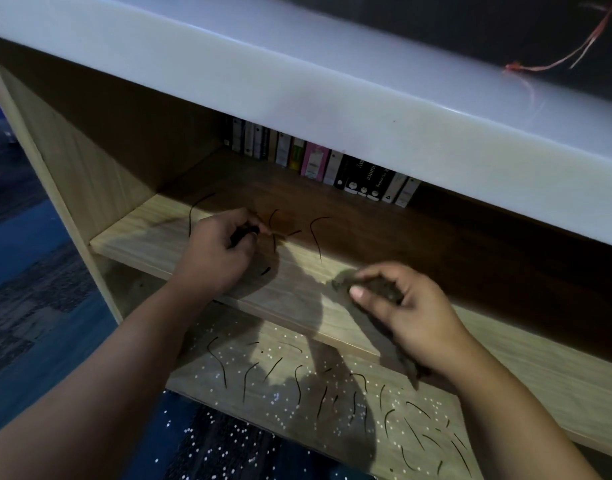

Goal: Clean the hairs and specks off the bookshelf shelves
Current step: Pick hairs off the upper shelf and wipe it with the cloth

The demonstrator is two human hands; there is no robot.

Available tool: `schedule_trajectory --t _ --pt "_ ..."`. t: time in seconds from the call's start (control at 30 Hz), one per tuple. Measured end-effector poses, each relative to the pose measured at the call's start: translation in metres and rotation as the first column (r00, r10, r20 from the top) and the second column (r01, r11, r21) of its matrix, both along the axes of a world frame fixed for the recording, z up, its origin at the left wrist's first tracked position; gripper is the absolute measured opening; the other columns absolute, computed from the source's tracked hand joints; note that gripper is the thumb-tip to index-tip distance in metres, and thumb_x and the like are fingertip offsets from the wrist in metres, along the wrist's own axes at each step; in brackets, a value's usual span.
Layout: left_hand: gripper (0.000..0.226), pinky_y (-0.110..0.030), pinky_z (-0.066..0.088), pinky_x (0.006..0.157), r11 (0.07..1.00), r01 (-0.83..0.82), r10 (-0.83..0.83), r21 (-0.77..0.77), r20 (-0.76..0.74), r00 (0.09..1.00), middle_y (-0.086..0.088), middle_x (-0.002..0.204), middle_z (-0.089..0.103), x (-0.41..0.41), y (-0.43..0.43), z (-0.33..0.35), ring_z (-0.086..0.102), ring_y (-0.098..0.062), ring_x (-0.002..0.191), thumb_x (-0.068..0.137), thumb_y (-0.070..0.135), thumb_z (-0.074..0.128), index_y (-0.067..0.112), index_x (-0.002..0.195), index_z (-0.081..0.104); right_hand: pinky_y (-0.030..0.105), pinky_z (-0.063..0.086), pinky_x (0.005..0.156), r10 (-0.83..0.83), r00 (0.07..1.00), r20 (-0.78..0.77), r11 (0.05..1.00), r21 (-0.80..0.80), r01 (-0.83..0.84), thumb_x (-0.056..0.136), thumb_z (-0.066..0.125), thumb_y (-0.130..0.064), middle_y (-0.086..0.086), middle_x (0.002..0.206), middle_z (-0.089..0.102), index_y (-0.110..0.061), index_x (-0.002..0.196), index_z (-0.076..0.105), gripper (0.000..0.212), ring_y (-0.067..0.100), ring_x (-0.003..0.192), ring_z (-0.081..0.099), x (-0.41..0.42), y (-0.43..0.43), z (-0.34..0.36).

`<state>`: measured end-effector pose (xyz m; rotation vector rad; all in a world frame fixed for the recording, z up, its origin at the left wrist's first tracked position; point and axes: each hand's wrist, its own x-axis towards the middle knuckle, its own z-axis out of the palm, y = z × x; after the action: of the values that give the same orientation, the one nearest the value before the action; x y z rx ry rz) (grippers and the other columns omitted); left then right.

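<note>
A: Left hand (217, 254)?
B: Mid-frame, over upper shelf (152, 223). Thumb and forefinger pinch a dark tuft (243, 233).
A: Right hand (405, 313)?
B: Right of centre, fingers clamped on a dark cloth (377, 287) at the shelf's front edge.
A: Debris?
B: Hairs (315, 240) beside left hand; more, with white specks (280, 344), on lower shelf (200, 379), bottom centre.

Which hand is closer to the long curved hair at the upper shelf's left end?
Left. The left hand sits just right of that hair; the right hand, gripping a dark cloth, is farther right.
</note>
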<state>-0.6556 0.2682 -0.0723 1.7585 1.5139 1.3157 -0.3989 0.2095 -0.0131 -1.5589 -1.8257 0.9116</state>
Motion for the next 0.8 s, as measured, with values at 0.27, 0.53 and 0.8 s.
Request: schedule_trajectory --t 0.27,0.53,0.8 --pt "0.03 -0.012 0.048 0.066 0.998 0.036 -0.037 0.058 0.002 0.999 0.01 0.093 0.065 0.001 -0.012 0.009 0.062 0.001 0.085 0.089 -0.001 0.057 0.027 0.094 0.066 0.031 0.055 0.053 -0.433 0.501 -0.749 0.88 -0.472 0.055 0.088 0.055 -0.007 0.019 0.096 0.066 -0.01 0.111 0.043 0.026 0.024 0.074 0.068 -0.023 0.001 0.008" --pt "0.008 -0.04 0.061 0.077 0.988 0.148 -0.117 -0.052 0.381 0.917 0.001 0.102 0.066 0.042 -0.067 0.02 0.066 -0.017 0.097 0.093 0.022 0.061 0.028 0.098 0.065 0.033 0.056 0.053 -0.433 0.419 -0.798 0.901 -0.4 0.17 0.086 0.063 -0.001 0.019 0.088 0.072 -0.006 0.103 0.055 0.019 0.026 0.07 0.071 -0.033 -0.006 0.006" --pt "0.062 -0.032 0.057 0.086 0.934 0.282 -0.149 -0.217 0.482 0.863 0.019 0.11 0.067 0.09 -0.096 0.017 0.066 -0.009 0.106 0.068 0.018 0.085 0.043 0.115 0.055 0.048 0.057 0.081 -0.4 0.44 -0.804 0.916 -0.34 0.212 0.068 0.079 -0.025 0.024 0.1 0.068 -0.002 0.107 0.055 0.051 0.034 0.094 0.069 -0.039 -0.007 0.009"
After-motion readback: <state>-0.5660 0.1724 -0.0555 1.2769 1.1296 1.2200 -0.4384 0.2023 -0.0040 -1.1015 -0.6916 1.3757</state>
